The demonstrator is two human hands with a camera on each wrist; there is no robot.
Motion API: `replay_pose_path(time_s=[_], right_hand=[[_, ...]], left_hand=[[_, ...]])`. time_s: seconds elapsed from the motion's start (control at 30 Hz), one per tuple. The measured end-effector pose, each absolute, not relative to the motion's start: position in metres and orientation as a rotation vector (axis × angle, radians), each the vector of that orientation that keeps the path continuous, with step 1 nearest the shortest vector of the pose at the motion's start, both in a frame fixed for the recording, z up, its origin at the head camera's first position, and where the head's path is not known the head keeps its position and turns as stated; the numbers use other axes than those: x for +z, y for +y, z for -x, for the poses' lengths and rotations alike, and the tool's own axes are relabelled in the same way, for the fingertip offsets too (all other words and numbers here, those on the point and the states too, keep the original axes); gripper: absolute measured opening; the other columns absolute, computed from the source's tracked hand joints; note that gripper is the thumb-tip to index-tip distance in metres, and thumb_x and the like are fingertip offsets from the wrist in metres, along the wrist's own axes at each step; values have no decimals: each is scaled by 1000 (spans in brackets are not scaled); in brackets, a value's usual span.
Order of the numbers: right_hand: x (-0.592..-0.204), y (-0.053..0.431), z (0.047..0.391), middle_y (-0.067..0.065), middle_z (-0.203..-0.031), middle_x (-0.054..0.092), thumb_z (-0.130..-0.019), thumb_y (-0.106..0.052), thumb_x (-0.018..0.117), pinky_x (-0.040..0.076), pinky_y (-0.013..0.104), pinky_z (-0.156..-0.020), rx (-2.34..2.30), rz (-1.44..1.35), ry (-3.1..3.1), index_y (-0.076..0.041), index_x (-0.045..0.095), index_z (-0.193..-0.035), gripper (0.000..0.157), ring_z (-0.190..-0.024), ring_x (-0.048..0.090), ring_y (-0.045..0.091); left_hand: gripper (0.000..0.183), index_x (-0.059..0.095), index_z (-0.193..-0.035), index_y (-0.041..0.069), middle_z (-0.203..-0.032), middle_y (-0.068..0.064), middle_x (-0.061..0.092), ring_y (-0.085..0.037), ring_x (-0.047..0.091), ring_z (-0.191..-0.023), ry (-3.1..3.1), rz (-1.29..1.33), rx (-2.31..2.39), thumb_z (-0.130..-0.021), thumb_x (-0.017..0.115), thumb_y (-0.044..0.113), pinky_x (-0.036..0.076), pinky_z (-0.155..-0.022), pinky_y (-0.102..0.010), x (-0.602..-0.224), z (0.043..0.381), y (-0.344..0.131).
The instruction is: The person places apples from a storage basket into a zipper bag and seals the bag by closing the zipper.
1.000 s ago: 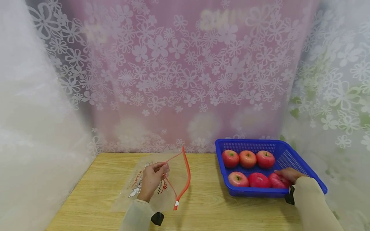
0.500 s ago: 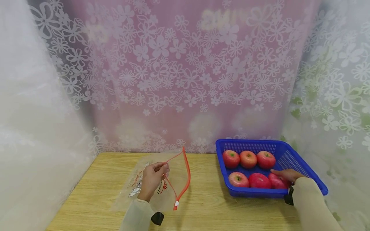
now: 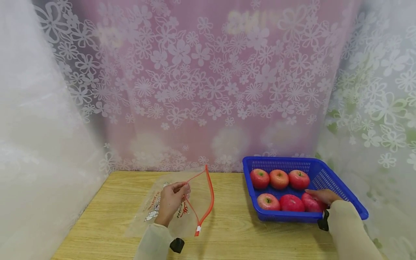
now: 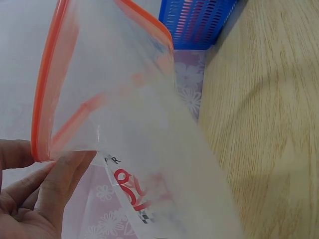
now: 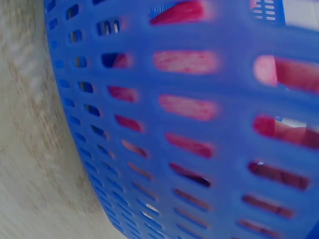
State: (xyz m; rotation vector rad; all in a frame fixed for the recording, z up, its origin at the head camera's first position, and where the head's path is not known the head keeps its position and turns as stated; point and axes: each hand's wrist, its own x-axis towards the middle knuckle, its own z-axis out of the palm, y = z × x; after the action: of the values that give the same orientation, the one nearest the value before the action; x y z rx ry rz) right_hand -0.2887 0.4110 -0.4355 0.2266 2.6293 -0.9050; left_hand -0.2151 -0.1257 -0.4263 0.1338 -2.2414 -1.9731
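My left hand (image 3: 171,203) pinches the near lip of a clear zip bag (image 3: 184,213) with an orange-red rim and printed figures. The bag's mouth gapes toward the right, and a white slider (image 3: 198,228) sits at its lower corner. In the left wrist view, thumb and fingers (image 4: 55,191) hold the orange rim, and the bag (image 4: 149,119) looks empty. My right hand (image 3: 325,196) grips the front-right red apple (image 3: 311,204) in a blue basket (image 3: 289,216). Through the basket's slots, the right wrist view shows red apple skin (image 5: 188,107) and parts of fingers (image 5: 299,75); most of the grip is hidden.
Several more apples stand in two rows in the basket, such as a back one (image 3: 278,179) and a front one (image 3: 268,202). The basket rests at the right of a wooden table (image 3: 234,231). Flowered curtains (image 3: 211,90) enclose the back and sides.
My right hand and wrist have shifted slightly left over the front-right apple. The left hand and the bag look unchanged.
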Motion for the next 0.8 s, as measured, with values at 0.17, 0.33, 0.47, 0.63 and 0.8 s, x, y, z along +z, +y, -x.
replay_pose_path(time_s=[0.17,0.33,0.47,0.63,0.8], right_hand=[[-432,406,284,44,-119,47,-92,-54,50,44,56,-93,-951,-238,2677,31,36,-123,91,-110,48,53],[-427,403,281,44,-122,45,-92,-54,49,43,57,-94,-1008,-253,2671,29,36,-126,91,-112,48,53],[-425,403,280,46,-129,37,-93,-56,47,43,58,-95,-1038,-268,2644,28,29,-131,94,-115,43,55],[-425,404,279,46,-132,34,-95,-54,43,44,59,-94,-1057,-260,2641,25,27,-134,90,-118,42,57],[-423,402,276,45,-135,31,-96,-54,40,38,61,-98,-1022,-237,2694,25,29,-134,88,-121,36,58]], left_hand=[[28,66,-116,-4,-103,-16,69,-18,67,-86,-2245,-141,-1975,-96,61,15,57,-71,-26,-426,215,-126],[30,66,-116,-5,-101,-14,70,-18,67,-86,-2253,-134,-1955,-96,61,17,57,-71,-27,-426,215,-127],[30,66,-116,-5,-100,-13,70,-18,67,-85,-2253,-136,-1952,-96,61,17,57,-70,-27,-426,214,-127],[29,66,-116,-5,-100,-12,70,-17,67,-84,-2251,-143,-1959,-96,61,17,57,-70,-27,-425,213,-126],[29,66,-116,-4,-102,-15,69,-18,67,-86,-2243,-144,-1973,-96,60,17,58,-71,-28,-426,213,-127]])
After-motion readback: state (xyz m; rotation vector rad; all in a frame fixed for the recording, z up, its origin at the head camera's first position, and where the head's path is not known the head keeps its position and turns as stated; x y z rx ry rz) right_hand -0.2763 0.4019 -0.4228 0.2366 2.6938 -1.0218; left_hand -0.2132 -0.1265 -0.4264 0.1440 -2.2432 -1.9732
